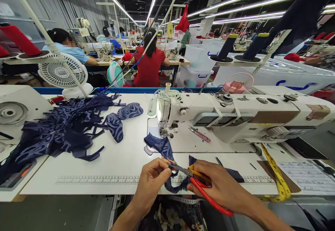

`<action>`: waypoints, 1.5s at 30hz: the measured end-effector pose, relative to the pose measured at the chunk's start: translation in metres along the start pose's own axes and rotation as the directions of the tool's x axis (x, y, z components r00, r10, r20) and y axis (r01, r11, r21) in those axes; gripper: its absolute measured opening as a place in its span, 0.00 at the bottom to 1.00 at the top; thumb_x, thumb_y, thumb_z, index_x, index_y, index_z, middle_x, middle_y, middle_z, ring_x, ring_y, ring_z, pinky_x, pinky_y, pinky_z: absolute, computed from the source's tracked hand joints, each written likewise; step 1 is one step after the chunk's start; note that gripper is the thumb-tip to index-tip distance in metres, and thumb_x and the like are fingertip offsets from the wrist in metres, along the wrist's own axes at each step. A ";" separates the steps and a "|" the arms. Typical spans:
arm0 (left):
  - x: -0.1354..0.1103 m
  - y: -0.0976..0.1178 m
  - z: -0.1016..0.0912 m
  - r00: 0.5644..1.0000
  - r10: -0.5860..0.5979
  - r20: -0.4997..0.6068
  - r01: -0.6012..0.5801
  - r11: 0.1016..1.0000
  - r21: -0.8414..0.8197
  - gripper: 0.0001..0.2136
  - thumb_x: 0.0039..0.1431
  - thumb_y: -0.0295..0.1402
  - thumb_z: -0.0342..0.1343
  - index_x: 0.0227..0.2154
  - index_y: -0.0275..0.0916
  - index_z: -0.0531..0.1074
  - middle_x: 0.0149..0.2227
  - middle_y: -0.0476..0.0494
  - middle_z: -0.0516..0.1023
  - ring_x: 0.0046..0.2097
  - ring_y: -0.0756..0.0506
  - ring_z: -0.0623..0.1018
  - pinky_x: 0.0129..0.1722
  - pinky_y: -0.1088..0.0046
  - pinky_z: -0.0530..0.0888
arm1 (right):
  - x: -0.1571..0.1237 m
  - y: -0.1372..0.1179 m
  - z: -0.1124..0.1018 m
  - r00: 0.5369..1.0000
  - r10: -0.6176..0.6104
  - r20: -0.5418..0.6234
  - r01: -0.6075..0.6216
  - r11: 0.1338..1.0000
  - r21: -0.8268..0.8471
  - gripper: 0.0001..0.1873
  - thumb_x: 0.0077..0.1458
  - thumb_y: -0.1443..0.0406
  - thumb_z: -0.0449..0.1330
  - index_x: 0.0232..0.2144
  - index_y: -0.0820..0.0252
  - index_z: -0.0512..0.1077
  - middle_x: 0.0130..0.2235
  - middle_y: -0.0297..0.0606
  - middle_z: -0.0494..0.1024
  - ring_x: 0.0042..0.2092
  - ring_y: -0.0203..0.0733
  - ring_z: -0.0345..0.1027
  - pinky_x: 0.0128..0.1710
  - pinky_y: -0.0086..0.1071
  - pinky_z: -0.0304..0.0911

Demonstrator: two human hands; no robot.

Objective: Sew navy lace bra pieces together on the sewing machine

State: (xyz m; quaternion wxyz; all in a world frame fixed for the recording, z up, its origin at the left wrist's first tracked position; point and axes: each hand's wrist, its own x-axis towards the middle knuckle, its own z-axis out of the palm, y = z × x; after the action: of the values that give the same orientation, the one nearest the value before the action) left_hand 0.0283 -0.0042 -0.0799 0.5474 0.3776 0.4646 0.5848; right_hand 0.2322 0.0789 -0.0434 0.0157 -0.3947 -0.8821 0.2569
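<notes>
My left hand (151, 180) pinches a dark blue patterned fabric piece (162, 147) that trails from the needle area of the white sewing machine (235, 116) down to the table's front edge. My right hand (222, 185) grips red-handled scissors (201, 185), whose blades point left and meet the fabric beside my left fingertips. Both hands are closed, low at the table's front edge.
A heap of dark blue cut pieces (62, 129) covers the table's left side. Small pink snips (200, 134) lie on the machine bed. A yellow tape measure (277, 177) hangs at the right. A white fan (62, 72) stands behind, and other people sew at benches beyond.
</notes>
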 end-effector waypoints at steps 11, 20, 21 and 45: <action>0.000 -0.005 0.000 1.000 -0.016 0.019 0.017 0.999 -0.027 0.09 0.59 0.36 0.59 0.27 0.37 0.70 0.40 0.41 0.77 0.46 0.43 0.75 0.48 0.70 0.68 | -0.004 0.011 0.012 0.998 -0.051 -0.039 0.056 0.989 0.135 0.25 0.57 0.53 0.60 0.21 0.58 0.51 0.23 0.27 0.58 0.25 0.33 0.49 0.27 0.30 0.45; 0.006 0.000 0.007 0.972 0.229 0.049 -0.233 0.928 0.290 0.08 0.66 0.36 0.49 0.32 0.39 0.68 0.35 0.47 0.74 0.38 0.47 0.74 0.57 0.62 0.61 | -0.001 -0.020 0.017 0.996 0.054 -0.072 0.001 0.796 0.605 0.17 0.51 0.56 0.63 0.29 0.56 0.58 0.29 0.28 0.62 0.29 0.33 0.53 0.29 0.27 0.56; 0.008 0.002 0.008 0.961 0.267 0.069 -0.274 0.897 0.348 0.08 0.66 0.35 0.49 0.31 0.39 0.67 0.32 0.48 0.72 0.36 0.48 0.72 0.56 0.63 0.62 | 0.001 -0.026 0.020 0.995 0.048 -0.082 0.016 0.768 0.640 0.16 0.51 0.57 0.63 0.29 0.56 0.58 0.29 0.28 0.61 0.29 0.33 0.53 0.29 0.27 0.56; 0.002 0.002 0.003 0.998 -0.069 0.004 0.069 0.995 0.078 0.13 0.57 0.43 0.60 0.30 0.37 0.73 0.32 0.46 0.71 0.37 0.48 0.69 0.39 0.74 0.65 | 0.004 0.013 0.019 0.974 0.036 -0.223 0.043 0.940 0.339 0.12 0.59 0.57 0.56 0.28 0.57 0.60 0.29 0.31 0.67 0.29 0.35 0.59 0.29 0.29 0.58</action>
State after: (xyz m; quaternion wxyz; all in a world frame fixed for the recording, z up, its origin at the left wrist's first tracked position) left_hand 0.0301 -0.0019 -0.0776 0.5537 0.3845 0.4980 0.5455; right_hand 0.2338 0.0802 -0.0665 0.1843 -0.4111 -0.8173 0.3593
